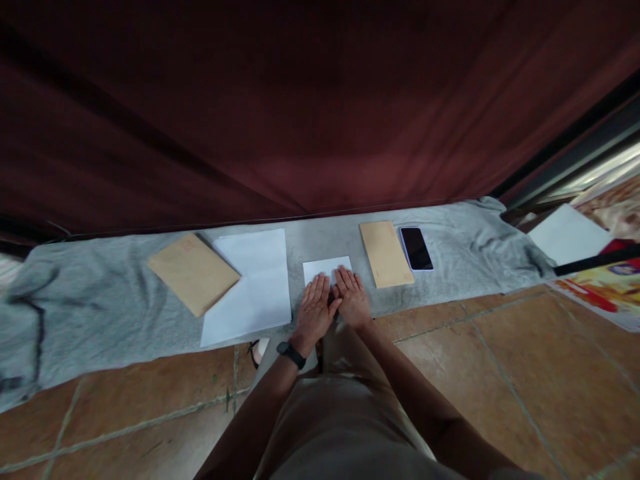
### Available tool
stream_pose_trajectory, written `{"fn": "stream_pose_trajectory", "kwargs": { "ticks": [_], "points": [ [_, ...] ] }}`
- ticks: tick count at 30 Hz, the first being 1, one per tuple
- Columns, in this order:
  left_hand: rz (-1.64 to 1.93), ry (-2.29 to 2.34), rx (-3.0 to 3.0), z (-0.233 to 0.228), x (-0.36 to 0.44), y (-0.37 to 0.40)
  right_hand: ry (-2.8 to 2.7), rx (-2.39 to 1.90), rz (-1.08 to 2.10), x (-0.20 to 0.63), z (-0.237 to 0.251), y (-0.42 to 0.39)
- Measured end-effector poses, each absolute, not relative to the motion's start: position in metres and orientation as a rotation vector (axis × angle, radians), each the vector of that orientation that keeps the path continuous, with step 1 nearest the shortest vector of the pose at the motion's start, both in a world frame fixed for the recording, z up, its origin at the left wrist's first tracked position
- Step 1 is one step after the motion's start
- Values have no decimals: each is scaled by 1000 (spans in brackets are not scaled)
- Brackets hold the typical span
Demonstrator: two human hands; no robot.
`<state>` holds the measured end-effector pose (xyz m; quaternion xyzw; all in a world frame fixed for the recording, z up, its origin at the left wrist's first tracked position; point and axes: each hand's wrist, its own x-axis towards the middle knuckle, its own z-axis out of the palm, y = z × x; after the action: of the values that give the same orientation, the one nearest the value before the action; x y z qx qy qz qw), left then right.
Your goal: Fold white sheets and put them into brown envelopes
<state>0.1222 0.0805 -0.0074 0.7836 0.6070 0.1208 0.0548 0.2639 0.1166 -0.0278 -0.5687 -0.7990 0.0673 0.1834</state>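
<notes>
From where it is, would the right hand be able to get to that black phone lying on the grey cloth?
Probably yes. The right hand lies flat on the small white folded paper; only the flat narrow brown envelope lies between it and the black phone, nothing standing in the way.

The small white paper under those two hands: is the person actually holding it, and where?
Not gripped. Both the left hand and right hand lie flat, palms down, on the near part of the white paper.
</notes>
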Motion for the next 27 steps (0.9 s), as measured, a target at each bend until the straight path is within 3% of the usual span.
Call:
{"fn": "stream_pose_trajectory", "kwargs": {
  "ticks": [14,22,27],
  "points": [
    [396,2045,2296,-14,114,67,-2126,-1722,36,286,-30,104],
    [372,2021,2316,-18,114,68,-2400,-1374,234,252,-7,121],
    [379,2042,2324,-15,116,67,-2473,-1371,236,243,-8,140]
  ]
}}
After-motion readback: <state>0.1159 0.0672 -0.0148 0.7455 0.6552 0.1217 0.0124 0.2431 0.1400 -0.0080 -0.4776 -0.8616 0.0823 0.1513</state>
